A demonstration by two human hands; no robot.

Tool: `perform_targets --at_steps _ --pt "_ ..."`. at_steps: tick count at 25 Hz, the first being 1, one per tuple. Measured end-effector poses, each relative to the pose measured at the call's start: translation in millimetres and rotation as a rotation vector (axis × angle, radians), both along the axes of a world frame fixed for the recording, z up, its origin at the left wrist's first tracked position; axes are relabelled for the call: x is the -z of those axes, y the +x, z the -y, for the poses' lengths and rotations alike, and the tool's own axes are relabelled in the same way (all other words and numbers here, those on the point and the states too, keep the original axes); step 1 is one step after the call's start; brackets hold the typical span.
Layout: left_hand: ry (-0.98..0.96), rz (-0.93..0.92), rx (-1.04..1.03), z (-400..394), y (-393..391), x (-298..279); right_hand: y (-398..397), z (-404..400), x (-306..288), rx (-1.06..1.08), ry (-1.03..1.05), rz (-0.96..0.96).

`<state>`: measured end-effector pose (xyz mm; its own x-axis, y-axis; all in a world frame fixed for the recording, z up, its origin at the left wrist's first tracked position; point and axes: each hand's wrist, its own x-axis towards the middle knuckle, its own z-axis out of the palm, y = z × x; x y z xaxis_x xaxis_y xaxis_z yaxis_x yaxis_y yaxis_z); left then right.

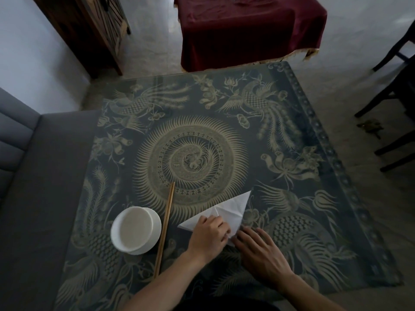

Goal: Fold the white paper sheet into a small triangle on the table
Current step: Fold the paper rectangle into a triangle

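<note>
1. Two hands, both at the near edge of the table (325,153). The left hand (208,237) is curled, fingers pressing down on the one white paper sheet (226,209). The right hand (261,251) lies mostly flat and spread, fingertips on the sheet's near corner. Neither one is lifting it, just pinning it.
2. The sheet is already folded into a pointy shape with visible creases, lying flat on the near-right part of the table, its tip pointing away and to the right.
3. One white bowl (135,230) sits left of the hands, close but not touching the paper.
4. One pair of chopsticks (165,227) lies between bowl and paper, just beside the bowl's rim, running near to far.
5. The middle and far half of the patterned table are bare, so lots of room there.
6. Past the far edge: one red-draped table (247,30), a wooden cabinet (94,30) on the left, dark chair legs (390,90) on the right.
</note>
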<state>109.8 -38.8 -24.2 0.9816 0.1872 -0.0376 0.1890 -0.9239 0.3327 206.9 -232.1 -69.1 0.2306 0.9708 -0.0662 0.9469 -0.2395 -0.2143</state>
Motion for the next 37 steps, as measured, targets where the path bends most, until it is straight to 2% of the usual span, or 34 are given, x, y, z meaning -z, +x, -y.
perform_targets --at_steps 5,9,15,19,24,29,35,37 --pt "-0.069 -0.033 -0.019 2.3 -10.4 5.5 -1.8 4.9 1.5 -0.015 0.015 -0.031" --pt "-0.089 0.009 0.015 1.1 -17.3 7.4 0.1 10.3 2.6 -0.021 0.044 -0.031" --pt "-0.084 0.043 0.151 0.2 -32.3 14.8 7.9 9.2 -7.9 0.002 0.077 -0.036" --pt "-0.059 0.125 -0.021 -6.9 -38.1 16.5 9.8 -24.3 -25.9 0.14 0.095 -0.01" --pt "-0.012 -0.008 -0.123 -16.4 -38.1 21.1 -1.2 -85.2 -40.0 0.192 -0.043 0.018" --pt "0.031 -0.182 -0.124 -12.2 -42.8 32.2 0.9 -100.7 -30.0 -0.003 -0.173 0.103" --pt "0.016 -0.256 -0.144 -11.4 -44.9 40.1 5.7 -94.3 -20.5 -0.019 -0.145 0.051" --pt "0.02 -0.251 -0.145 -10.5 -46.0 40.0 10.0 -93.5 -18.6 0.04 -0.153 0.031"
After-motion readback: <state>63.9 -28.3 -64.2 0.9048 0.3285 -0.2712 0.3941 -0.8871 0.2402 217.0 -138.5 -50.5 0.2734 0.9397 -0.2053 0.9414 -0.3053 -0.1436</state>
